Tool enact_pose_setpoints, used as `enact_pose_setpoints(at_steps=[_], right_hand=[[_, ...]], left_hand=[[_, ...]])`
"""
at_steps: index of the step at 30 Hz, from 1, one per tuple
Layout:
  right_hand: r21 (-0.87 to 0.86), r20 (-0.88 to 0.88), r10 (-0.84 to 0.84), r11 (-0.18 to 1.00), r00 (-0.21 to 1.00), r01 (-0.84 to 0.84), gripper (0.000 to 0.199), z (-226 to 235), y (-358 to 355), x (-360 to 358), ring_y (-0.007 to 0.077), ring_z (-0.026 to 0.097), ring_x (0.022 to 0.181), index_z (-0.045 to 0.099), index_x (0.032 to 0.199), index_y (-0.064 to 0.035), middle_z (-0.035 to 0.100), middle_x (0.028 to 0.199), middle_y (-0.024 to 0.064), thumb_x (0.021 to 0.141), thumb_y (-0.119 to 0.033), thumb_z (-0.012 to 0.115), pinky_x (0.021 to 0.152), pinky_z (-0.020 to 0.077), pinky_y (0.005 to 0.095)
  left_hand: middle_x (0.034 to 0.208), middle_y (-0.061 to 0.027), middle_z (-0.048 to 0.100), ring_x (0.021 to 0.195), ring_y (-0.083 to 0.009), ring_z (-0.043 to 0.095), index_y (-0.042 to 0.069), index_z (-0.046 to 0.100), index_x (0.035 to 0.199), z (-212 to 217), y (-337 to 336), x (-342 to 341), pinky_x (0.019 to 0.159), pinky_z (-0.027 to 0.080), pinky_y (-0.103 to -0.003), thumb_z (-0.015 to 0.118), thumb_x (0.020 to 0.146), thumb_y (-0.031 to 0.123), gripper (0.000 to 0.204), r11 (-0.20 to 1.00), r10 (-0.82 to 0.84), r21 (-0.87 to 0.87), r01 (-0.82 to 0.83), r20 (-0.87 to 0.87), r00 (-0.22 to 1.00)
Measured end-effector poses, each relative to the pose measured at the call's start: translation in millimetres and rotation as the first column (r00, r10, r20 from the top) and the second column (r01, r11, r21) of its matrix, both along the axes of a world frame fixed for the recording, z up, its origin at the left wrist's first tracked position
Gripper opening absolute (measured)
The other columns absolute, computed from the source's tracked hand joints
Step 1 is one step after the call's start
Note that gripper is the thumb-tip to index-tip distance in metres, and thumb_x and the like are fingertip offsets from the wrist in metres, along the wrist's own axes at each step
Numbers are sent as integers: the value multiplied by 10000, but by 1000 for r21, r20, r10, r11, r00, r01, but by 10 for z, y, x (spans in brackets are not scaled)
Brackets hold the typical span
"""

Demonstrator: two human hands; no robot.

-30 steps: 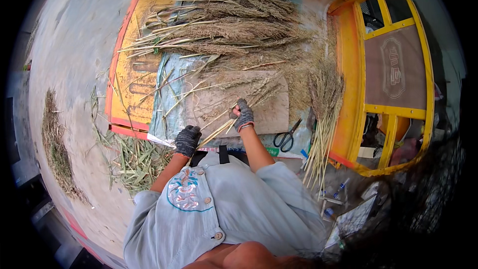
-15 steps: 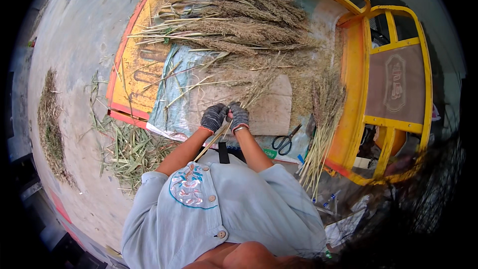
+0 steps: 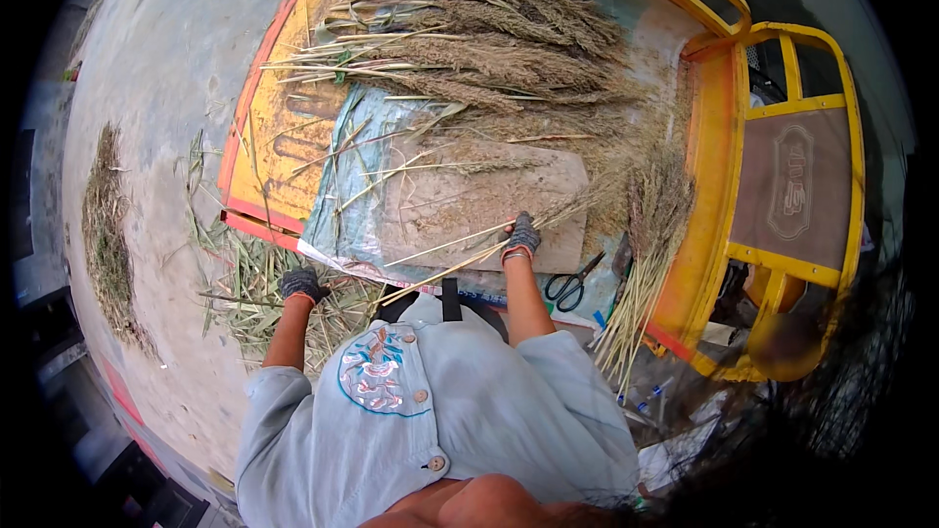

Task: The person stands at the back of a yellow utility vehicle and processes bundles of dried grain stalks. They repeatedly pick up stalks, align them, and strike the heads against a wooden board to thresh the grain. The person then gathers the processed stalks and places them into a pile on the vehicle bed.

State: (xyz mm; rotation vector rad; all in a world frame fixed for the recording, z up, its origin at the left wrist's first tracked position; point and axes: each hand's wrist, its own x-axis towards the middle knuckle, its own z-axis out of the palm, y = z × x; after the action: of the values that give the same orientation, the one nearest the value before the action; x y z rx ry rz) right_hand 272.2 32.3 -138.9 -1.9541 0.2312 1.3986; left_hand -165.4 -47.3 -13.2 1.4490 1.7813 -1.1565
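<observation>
Hands split apart: left hand (image 3: 301, 285) swung out left from the stalks (image 3: 460, 252) to the leaf litter pile (image 3: 256, 295); right hand (image 3: 521, 236) now grips those stalks alone on the board (image 3: 489, 198).

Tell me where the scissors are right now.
The scissors lie in the head view just right of the right hand, at the wooden board's lower right corner, beside the leaning bundle of stalks.

scissors (image 3: 570, 286): 1; gloved hands: 2 (image 3: 299, 284) (image 3: 522, 235); wooden board (image 3: 489, 200): 1; yellow cart (image 3: 782, 186): 1
</observation>
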Motion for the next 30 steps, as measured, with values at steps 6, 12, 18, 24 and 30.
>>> enact_pose_setpoints(at_steps=[6, 12, 18, 24, 30], right_hand=[[161, -412, -383, 863, 827, 480, 294, -127, -67, -379, 196, 443, 419, 489, 683, -55, 503, 520, 69, 835, -306, 471, 438, 413, 325], [330, -552, -374, 723, 745, 608, 225, -249, -196, -396, 127, 339, 354, 483, 804, -77, 376, 469, 3, 834, -300, 494, 313, 267, 251], [144, -408, -223, 942, 885, 304, 219, 202, 26, -524, 102, 243, 353, 484, 808, -98, 296, 479, -21, 814, -307, 551, 324, 180, 258], [60, -464, -117, 985, 878, 163, 203, 168, 110, -768, 103, 247, 357, 507, 788, -77, 302, 515, -24, 824, -275, 530, 327, 217, 255], [34, -396, -246, 959, 885, 282, 292, 288, 69, -735, 151, 385, 410, 442, 630, -108, 429, 504, 21, 834, -315, 466, 392, 361, 297]], left_hand=[[1101, -123, 523, 986, -312, 494, 107, 504, 1104, -272, 1356, 785, 813, 403, -427, 638, 698, 319, 478, 671, -187, 740, -43, 225, 956], [824, -119, 615, 801, -297, 590, 126, 606, 903, -768, 1829, 1126, 718, 441, -437, 515, 751, 229, 205, 849, -211, 518, 106, 148, 966], [788, -147, 610, 731, -319, 588, 113, 606, 860, -236, 1153, 1356, 649, 459, -425, 486, 807, 285, 217, 736, -325, 676, -41, 406, 854], [751, -132, 600, 689, -305, 583, 129, 589, 931, 17, 248, 1909, 592, 443, -426, 496, 806, 312, 240, 797, -360, 601, -67, 561, 746], [792, -140, 602, 758, -299, 577, 96, 607, 918, -159, 242, 1530, 671, 453, -408, 532, 787, 349, 295, 864, -353, 496, -85, 717, 601]])
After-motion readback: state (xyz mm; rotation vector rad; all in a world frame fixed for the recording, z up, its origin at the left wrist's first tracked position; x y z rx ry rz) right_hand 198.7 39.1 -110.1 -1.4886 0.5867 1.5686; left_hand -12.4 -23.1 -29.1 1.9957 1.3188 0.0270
